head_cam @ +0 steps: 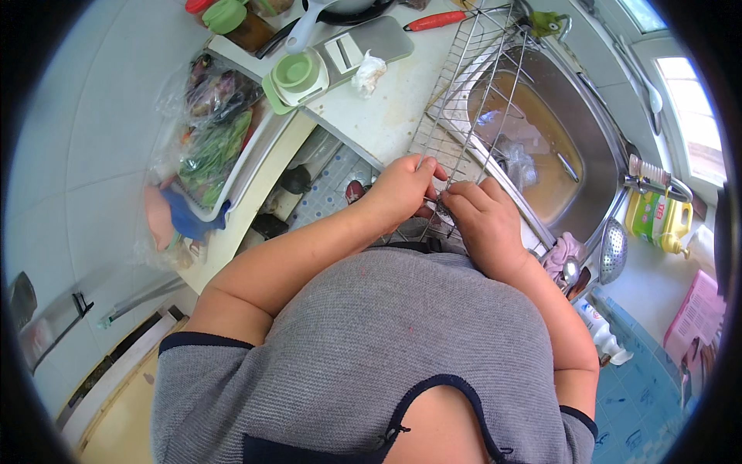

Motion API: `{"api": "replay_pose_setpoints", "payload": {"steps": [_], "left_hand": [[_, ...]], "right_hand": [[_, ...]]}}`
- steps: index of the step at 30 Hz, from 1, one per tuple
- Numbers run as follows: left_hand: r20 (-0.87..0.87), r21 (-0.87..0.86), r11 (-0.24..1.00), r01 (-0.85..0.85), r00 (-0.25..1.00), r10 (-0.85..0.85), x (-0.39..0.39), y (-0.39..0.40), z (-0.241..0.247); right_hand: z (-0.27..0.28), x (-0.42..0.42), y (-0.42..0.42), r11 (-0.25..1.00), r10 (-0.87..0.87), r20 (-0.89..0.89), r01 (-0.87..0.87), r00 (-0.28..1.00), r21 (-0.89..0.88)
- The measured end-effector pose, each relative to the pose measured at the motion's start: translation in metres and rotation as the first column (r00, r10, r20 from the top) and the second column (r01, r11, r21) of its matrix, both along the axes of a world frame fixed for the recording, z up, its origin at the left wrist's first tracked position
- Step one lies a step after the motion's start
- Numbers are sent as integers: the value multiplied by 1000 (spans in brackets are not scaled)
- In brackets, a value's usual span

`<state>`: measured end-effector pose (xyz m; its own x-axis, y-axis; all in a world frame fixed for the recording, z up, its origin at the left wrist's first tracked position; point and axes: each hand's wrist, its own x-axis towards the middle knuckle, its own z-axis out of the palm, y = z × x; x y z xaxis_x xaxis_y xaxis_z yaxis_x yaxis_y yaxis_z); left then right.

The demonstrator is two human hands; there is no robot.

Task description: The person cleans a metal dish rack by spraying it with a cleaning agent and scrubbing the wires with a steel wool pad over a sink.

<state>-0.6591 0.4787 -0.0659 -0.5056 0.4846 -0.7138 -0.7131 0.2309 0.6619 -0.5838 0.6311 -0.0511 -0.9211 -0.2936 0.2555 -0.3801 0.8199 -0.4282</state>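
Note:
A metal wire rack (457, 100) slants from the counter beside the sink down to my waist. My left hand (404, 190) grips its near part, with the thumb and fingers bent around the wires. My right hand (488, 223) presses a dark, tangled scrubber, apparently steel wool (443, 206), against the rack's wires close to my left fingers. My right fingers hide most of the scrubber. The rack's right side overhangs the edge of the stainless steel sink (597, 168), which holds murky brown water (536, 124) and a crumpled clear plastic piece (517, 164).
A vegetable slicer (343, 52), crumpled white tissue (368, 74) and red-handled tool (436, 21) lie on the counter. Bagged vegetables (214, 151) fill a white basket at left. By the sink are a faucet (661, 185), yellow detergent jug (655, 220), perforated skimmer (613, 250) and pink cloth (563, 253).

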Motion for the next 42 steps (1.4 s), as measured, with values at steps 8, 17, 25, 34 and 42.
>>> {"api": "replay_pose_setpoints", "payload": {"steps": [8,17,25,34,42], "left_hand": [[46,49,994,-101,994,99,-1,0,-1],[28,59,995,-86,996,84,-4,-3,-6],[-12,62,997,-43,999,44,2,0,-9],[57,130,988,-88,995,81,-1,1,-3],[60,121,989,-81,995,74,5,9,-8]], "right_hand": [[13,16,11,988,-148,-9,149,989,42],[-4,2,-5,991,-127,11,128,992,-30],[6,0,-1,952,-1,89,-26,996,305],[12,9,7,975,-202,-4,201,979,97],[-11,3,2,981,-143,103,127,984,145]]}}
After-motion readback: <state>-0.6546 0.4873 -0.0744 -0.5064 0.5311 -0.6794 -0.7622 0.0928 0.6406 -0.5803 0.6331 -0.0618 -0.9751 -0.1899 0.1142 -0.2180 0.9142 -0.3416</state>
